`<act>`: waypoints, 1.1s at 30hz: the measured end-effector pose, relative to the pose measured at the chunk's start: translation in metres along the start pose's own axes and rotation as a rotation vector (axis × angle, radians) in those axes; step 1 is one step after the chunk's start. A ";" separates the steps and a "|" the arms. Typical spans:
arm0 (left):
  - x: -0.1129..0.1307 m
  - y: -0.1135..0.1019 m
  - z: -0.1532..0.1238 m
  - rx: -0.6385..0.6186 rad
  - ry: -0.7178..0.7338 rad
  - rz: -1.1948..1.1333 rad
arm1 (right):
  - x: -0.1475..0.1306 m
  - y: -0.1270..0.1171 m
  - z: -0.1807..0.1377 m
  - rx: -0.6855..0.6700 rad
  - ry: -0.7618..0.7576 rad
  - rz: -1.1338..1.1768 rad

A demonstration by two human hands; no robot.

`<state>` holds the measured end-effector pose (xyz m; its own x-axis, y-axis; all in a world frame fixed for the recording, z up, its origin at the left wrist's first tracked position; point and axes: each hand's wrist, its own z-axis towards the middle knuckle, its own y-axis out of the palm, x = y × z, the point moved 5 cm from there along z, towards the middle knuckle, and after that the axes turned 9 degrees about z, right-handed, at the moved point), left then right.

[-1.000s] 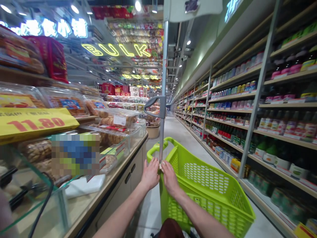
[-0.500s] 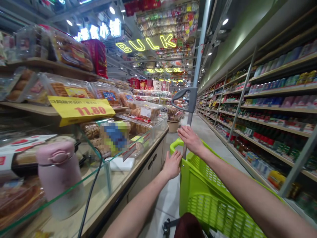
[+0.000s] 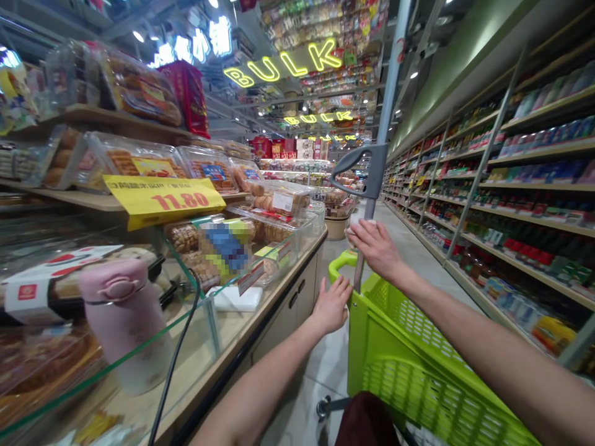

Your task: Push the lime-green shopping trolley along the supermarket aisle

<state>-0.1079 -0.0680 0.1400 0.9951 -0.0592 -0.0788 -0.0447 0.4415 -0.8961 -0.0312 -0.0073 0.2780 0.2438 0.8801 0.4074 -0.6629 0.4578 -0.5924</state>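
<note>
Drawn apart since a second ago, with right grip (image 3: 372,244) higher across the pole (image 3: 386,99), closure unclear, and left grip (image 3: 332,303) spread at the green cart (image 3: 418,378), right of the edge of the desk (image 3: 260,318), seemingly steadying, next calling for firmer hold.

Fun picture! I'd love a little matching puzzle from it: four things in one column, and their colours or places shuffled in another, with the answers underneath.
1. Shopping cart
2. Flask
3. 11.80 price sign
4. Right hand

A. Yellow, with red figures
B. Higher in the picture than the left hand
C. Mostly pink
D. Bright green

Pairs: 1-D; 2-C; 3-A; 4-B
</note>
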 end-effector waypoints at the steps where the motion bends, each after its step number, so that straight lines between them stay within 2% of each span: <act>1: 0.000 -0.001 -0.001 0.002 0.000 -0.002 | 0.003 -0.003 0.005 0.025 0.014 -0.006; 4: 0.000 -0.005 -0.006 0.028 0.006 -0.015 | -0.003 0.003 -0.007 -0.013 0.022 0.017; 8: -0.013 -0.013 -0.009 0.132 -0.085 -0.036 | -0.037 0.029 -0.066 -0.176 0.003 0.108; 10: -0.023 -0.015 -0.003 0.169 -0.145 -0.025 | -0.049 0.039 -0.090 -0.242 -0.004 0.130; 12: -0.030 -0.013 0.008 0.154 -0.162 -0.001 | -0.050 0.042 -0.097 -0.255 -0.003 0.144; 14: -0.035 -0.007 0.023 0.097 -0.153 0.028 | -0.039 0.035 -0.088 -0.203 0.003 0.138; 17: -0.039 0.001 0.040 0.032 -0.125 0.066 | -0.011 0.013 -0.054 -0.061 0.014 0.097; 20: -0.043 0.003 0.045 0.054 -0.090 0.073 | 0.014 -0.006 -0.018 0.070 0.057 0.044; 23: -0.047 0.003 0.044 0.089 -0.071 0.034 | 0.023 -0.012 0.008 0.139 0.069 -0.018; 27: -0.054 0.000 0.045 0.120 -0.068 -0.044 | 0.018 -0.004 0.025 0.157 0.038 -0.113; 33: -0.060 -0.003 0.048 0.142 -0.081 -0.123 | 0.015 0.001 0.020 0.060 -0.015 -0.172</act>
<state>-0.1636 -0.0230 0.1680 0.9964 -0.0509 0.0681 0.0849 0.5575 -0.8258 -0.0423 0.0042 0.2976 0.3469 0.7873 0.5098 -0.6536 0.5927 -0.4706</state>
